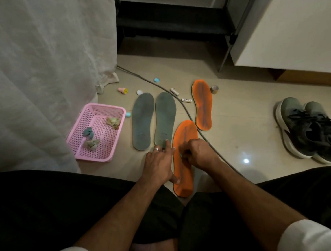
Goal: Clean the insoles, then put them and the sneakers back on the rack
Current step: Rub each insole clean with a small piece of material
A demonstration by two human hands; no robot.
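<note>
Two grey-green insoles (143,121) (165,117) lie side by side on the floor. To their right lies one orange insole (202,104), and a second orange insole (185,173) is right in front of me. My left hand (158,166) lies flat with fingers spread, pressing the near orange insole's left edge. My right hand (201,153) is closed on a small wipe (183,155) and presses it onto that insole. A pair of dark green sneakers (309,129) stands on the floor at the right.
A pink plastic basket (78,147) with crumpled used wipes sits left of the insoles, beside a hanging white cloth (46,73). A grey cable (186,113) runs across the floor between the insoles. Small caps, tubes and a tape roll (214,89) are scattered behind. A dark rack (172,21) stands at the back.
</note>
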